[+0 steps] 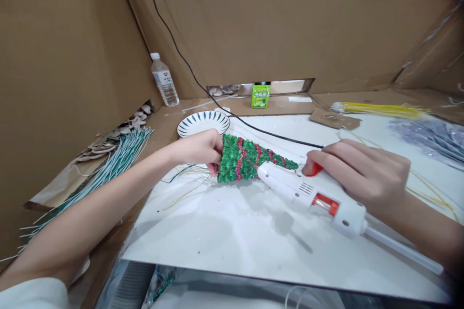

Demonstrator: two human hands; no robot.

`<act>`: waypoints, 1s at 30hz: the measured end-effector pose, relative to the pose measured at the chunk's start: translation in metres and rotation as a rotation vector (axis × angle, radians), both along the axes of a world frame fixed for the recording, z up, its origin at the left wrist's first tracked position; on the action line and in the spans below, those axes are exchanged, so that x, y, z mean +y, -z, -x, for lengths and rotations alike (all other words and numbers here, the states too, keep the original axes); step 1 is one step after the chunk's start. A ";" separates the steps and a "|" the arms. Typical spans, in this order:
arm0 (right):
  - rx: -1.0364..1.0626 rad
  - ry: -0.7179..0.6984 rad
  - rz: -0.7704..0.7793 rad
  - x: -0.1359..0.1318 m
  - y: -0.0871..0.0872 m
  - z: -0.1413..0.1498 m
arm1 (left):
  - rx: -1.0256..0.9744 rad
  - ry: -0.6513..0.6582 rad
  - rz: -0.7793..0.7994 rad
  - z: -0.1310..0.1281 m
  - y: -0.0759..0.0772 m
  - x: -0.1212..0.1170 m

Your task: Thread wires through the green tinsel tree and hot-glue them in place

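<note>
My left hand [201, 150] is closed on the wide base of a green sequinned cone tree with red stripes [246, 158], holding it on its side just above the white work sheet [232, 236]. My right hand [358, 171] grips a white hot glue gun [311, 195]; a finger rests on its orange trigger. The gun's nozzle touches the tree near its narrow end. A glue stick pokes out of the gun's back toward the lower right. A black cord [203, 89] runs from the gun up the cardboard wall.
A striped white dish [203, 123] lies behind the left hand. Farther back stand a water bottle [165, 80] and a green drink carton [260, 96]. Green-white wire bundles [108, 169] lie left, yellow stems [377, 108] and silvery tinsel [431, 137] right. Cardboard walls enclose the table.
</note>
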State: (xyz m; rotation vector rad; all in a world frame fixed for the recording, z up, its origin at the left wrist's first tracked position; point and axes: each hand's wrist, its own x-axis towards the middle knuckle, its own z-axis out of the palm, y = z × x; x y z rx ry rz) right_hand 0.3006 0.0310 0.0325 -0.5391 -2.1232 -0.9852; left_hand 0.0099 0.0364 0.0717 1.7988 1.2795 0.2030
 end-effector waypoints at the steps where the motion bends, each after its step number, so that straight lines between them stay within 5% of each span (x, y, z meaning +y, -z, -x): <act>1: 0.000 0.004 -0.003 0.000 0.000 0.000 | -0.002 0.000 0.003 0.000 0.000 0.000; 30: -0.022 -0.003 -0.002 -0.001 -0.004 0.000 | 0.013 0.003 0.015 0.001 0.000 0.003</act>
